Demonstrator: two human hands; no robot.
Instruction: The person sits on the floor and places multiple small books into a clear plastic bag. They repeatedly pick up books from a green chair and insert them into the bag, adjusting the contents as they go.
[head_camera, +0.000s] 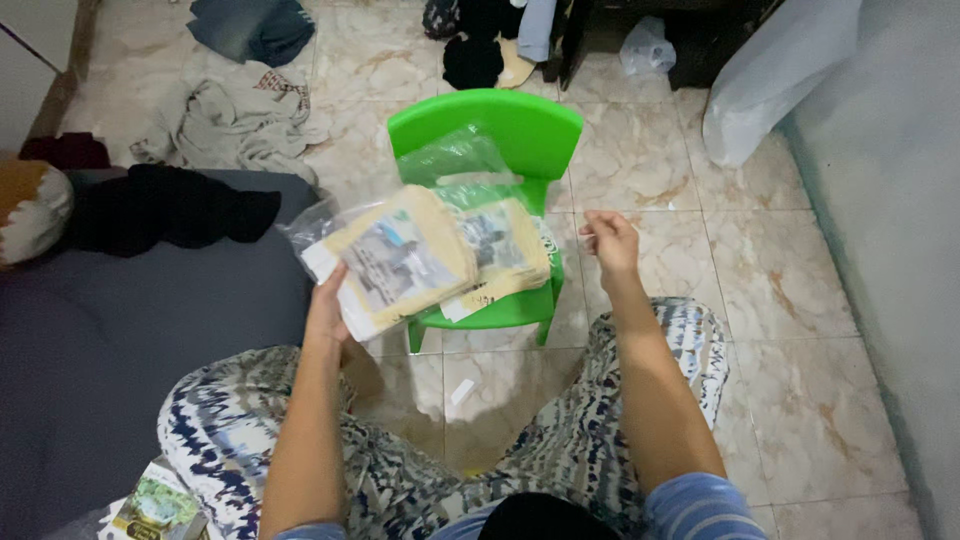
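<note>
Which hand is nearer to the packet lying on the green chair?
Right. The right hand hovers just beside the packet on the green chair, apart from it. The left hand is farther off, holding up another bagged packet.

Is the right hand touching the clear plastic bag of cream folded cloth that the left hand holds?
Apart. The head view shows bare floor between the right hand and the clear plastic bag of cream folded cloth.

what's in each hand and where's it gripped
Left hand grips the clear-bagged cream packet at its lower left edge. Right hand appears empty, fingers pinched.
</note>
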